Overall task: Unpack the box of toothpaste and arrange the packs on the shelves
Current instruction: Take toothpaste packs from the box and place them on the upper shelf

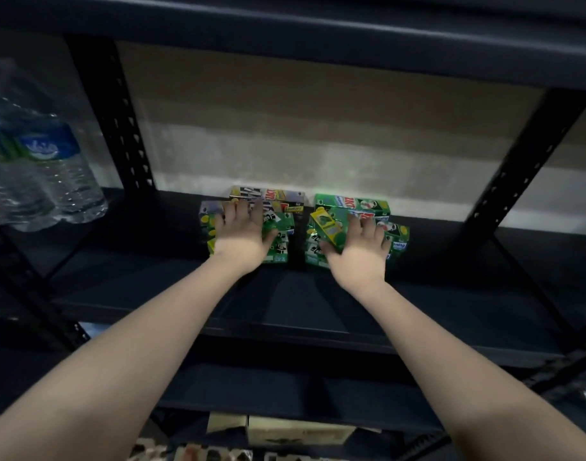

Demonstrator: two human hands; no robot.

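With both arms stretched deep into the dark metal shelf (318, 294), the person looks to be in the arranging step, squaring up packs already set down. Two clusters of toothpaste packs sit at the middle of the frame against the pale back wall (318, 128): the left stack (281, 242) under the left hand (241, 234), the right stack (351, 202) under the right hand (358, 247). The left hand's fingers are spread flat on top of its packs; the right hand's are loosely spread too, and its thumb seems to pinch a tilted yellow-green pack (326, 224) against the pile. That pack likely needs laying level next, with a light push so the glossy little cartons don't slide. They are small printed cardboard blocks, green and yellow. Clear ribbed water bottles (52, 181) stand at the left edge, and a cardboard box (285, 430) shows low in the frame.
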